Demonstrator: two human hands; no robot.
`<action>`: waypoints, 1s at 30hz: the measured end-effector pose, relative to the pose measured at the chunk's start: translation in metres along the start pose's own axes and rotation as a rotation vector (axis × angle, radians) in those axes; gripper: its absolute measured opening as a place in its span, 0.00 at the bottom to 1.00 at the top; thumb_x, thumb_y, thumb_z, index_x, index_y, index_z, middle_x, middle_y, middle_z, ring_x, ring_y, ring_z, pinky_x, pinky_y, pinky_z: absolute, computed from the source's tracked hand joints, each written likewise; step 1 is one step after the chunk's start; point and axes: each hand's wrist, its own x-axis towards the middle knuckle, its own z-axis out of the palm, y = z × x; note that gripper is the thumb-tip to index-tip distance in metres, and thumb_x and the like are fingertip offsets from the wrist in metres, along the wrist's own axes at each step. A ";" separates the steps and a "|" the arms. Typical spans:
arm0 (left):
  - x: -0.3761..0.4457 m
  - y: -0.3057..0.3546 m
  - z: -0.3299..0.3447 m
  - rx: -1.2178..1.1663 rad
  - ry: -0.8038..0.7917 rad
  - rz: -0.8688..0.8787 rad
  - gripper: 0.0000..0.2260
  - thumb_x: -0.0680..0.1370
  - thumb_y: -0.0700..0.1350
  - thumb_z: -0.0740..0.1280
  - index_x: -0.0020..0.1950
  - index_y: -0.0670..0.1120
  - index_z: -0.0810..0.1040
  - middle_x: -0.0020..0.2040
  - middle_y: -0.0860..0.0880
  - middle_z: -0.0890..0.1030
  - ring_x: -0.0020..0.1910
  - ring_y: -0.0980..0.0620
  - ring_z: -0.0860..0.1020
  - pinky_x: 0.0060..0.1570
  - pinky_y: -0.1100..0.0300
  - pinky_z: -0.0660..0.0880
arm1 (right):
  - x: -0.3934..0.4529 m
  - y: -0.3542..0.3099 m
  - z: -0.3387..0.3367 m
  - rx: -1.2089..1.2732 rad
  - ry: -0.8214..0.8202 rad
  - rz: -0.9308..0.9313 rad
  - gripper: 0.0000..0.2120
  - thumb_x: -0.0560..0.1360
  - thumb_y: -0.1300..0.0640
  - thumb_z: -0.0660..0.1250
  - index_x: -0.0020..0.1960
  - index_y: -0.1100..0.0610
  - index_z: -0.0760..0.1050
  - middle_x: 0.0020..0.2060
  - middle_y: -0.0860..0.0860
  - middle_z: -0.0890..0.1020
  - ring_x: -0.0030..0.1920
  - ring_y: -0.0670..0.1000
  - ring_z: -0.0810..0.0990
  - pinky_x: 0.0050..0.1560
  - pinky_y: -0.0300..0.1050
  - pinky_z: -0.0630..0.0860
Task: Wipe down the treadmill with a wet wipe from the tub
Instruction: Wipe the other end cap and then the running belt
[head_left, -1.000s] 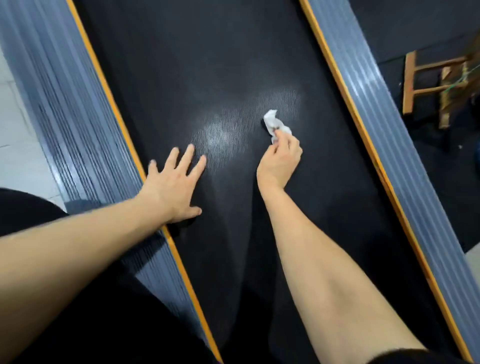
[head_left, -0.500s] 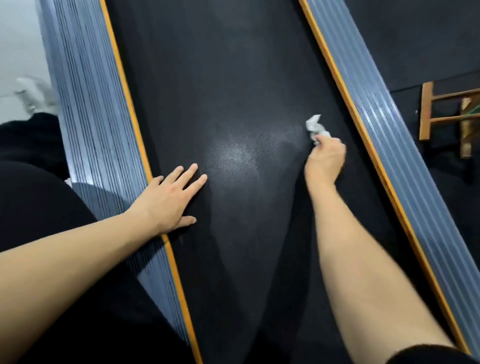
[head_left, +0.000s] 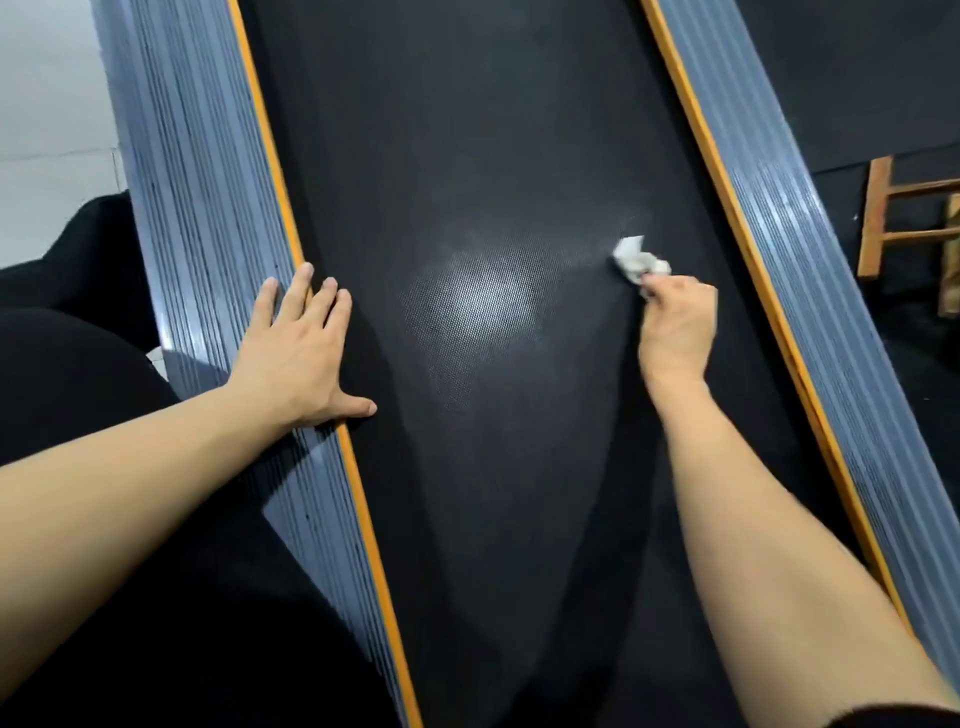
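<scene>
Right hand (head_left: 675, 325) gripped the crumpled wipe (head_left: 638, 260) against the belt (head_left: 467, 156), still right of centre beside the orange strip (head_left: 727, 208). Left hand (head_left: 296, 348), fingers flat, had shifted onto the left rail (head_left: 197, 208).

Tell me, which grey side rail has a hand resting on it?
The left side rail: the left hand lies flat across its orange edge. The right side rail is untouched.

The black treadmill belt (head_left: 467, 156) lies open between the left hand (head_left: 298, 348), spread flat across the left orange strip (head_left: 270, 171), and the right hand (head_left: 675, 327) holding the crumpled wet wipe (head_left: 636, 260). The ribbed grey side rails (head_left: 769, 208) bound the belt on both sides. A wooden frame (head_left: 883, 218) stands beyond the right rail.
</scene>
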 end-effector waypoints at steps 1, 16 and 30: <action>0.000 0.001 -0.001 0.006 -0.002 -0.001 0.61 0.66 0.79 0.63 0.83 0.42 0.45 0.84 0.45 0.48 0.82 0.41 0.38 0.79 0.40 0.41 | 0.000 0.008 0.002 -0.058 0.001 0.144 0.12 0.75 0.67 0.63 0.51 0.59 0.85 0.41 0.60 0.83 0.42 0.62 0.79 0.45 0.53 0.73; -0.001 0.014 -0.013 0.033 0.024 0.228 0.51 0.72 0.67 0.71 0.84 0.47 0.47 0.84 0.44 0.50 0.82 0.41 0.48 0.80 0.47 0.44 | -0.038 -0.021 0.012 -0.058 -0.007 -0.251 0.10 0.75 0.63 0.65 0.52 0.55 0.83 0.44 0.54 0.82 0.43 0.57 0.78 0.46 0.51 0.71; -0.001 0.013 -0.008 -0.018 0.080 0.185 0.58 0.66 0.64 0.78 0.83 0.40 0.50 0.81 0.39 0.57 0.79 0.41 0.60 0.79 0.47 0.52 | -0.137 -0.155 0.020 0.211 -0.326 -0.575 0.09 0.78 0.63 0.65 0.56 0.58 0.81 0.45 0.55 0.79 0.44 0.58 0.75 0.49 0.53 0.74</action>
